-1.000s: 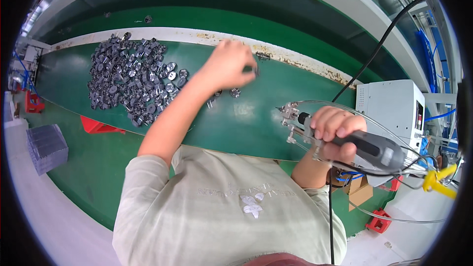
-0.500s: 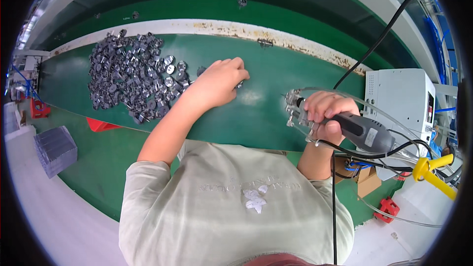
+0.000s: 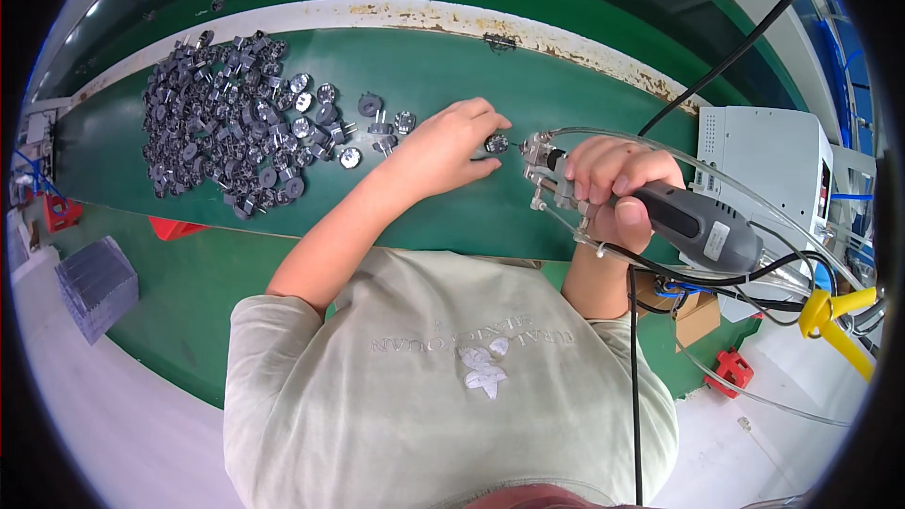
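My left hand (image 3: 456,146) is closed at the fingertips around a small round grey-and-silver part (image 3: 497,143), just above the green worktop. In my right hand (image 3: 617,179) is a dark grey powered screwdriver (image 3: 693,226) with a metal front fixture and clear hoses. Its thin bit (image 3: 518,143) points left, close to the part; I cannot tell whether they touch. Several loose parts (image 3: 382,127) lie left of my left hand, and a large pile of similar parts (image 3: 226,123) covers the left side of the worktop.
A white rusty ledge (image 3: 415,14) runs along the back of the worktop (image 3: 377,217). At the right stands a white machine box (image 3: 754,174), with a black cable (image 3: 735,57) and a yellow strap (image 3: 834,313) nearby. A grey stack (image 3: 97,287) and red bins are on the floor.
My left hand has moved right with the round part, to the screwdriver's tip. The screwdriver has shifted slightly left. Loose parts my left arm covered now show, and the whole view has tilted a little.
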{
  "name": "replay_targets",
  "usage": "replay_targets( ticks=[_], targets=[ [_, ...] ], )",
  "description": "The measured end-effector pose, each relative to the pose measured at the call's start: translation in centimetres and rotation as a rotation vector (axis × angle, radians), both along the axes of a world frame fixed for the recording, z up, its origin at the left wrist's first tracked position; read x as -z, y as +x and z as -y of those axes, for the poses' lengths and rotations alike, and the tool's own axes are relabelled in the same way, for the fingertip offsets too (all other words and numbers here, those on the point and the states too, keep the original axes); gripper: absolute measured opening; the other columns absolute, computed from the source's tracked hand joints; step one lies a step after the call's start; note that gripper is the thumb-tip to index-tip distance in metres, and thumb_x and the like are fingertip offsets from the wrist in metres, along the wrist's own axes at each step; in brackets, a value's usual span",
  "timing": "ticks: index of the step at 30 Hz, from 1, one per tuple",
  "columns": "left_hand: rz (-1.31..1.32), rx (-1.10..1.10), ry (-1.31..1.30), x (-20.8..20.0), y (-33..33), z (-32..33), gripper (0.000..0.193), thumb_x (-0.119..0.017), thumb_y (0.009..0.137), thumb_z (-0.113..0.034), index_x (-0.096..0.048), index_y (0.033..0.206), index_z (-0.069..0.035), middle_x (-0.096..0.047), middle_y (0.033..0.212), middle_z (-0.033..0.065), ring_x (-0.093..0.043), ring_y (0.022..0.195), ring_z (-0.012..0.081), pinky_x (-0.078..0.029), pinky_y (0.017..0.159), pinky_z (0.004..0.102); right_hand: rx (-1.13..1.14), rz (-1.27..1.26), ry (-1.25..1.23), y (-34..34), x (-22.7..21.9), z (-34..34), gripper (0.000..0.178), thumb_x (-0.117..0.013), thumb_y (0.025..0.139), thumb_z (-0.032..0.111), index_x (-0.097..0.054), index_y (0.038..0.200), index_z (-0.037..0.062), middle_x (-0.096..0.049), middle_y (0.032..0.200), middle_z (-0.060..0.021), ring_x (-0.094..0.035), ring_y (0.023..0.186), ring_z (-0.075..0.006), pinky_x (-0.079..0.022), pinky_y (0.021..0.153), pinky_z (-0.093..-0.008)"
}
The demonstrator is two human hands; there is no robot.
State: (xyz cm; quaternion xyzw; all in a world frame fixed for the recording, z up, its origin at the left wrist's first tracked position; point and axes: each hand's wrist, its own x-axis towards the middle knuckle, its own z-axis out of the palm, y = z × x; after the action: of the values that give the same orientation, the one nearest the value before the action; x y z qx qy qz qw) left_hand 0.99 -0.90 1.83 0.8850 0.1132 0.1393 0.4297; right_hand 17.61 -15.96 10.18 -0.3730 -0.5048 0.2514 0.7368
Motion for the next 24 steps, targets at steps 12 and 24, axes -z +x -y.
replay_targets(
  ticks=[12,24],
  targets=[
    [0.076,0.007,-0.073,1.8,-0.3,-0.4,0.032,-0.085,0.08,-0.009,-0.076,0.109,-0.002,-0.065,0.112,0.0098,-0.064,0.111,0.0302,-0.053,0.097,0.0407,-0.033,0.016,-0.022,-0.2,0.2,-0.8,0.03,-0.074,0.094,0.029,-0.055,0.097,0.0061,-0.058,0.069,-0.0075,-0.058,0.058,-0.0228,-0.054,0.063,-0.0443],
    [0.087,0.006,-0.08,1.9,-0.3,-0.5,0.033,-0.086,0.078,-0.009,-0.076,0.109,-0.002,-0.066,0.111,0.0094,-0.064,0.11,0.0303,-0.053,0.097,0.0411,-0.041,0.032,-0.029,-0.2,0.6,-0.9,0.031,-0.075,0.094,0.03,-0.055,0.097,0.0065,-0.059,0.07,-0.0074,-0.059,0.059,-0.023,-0.054,0.064,-0.0449]
  ],
)
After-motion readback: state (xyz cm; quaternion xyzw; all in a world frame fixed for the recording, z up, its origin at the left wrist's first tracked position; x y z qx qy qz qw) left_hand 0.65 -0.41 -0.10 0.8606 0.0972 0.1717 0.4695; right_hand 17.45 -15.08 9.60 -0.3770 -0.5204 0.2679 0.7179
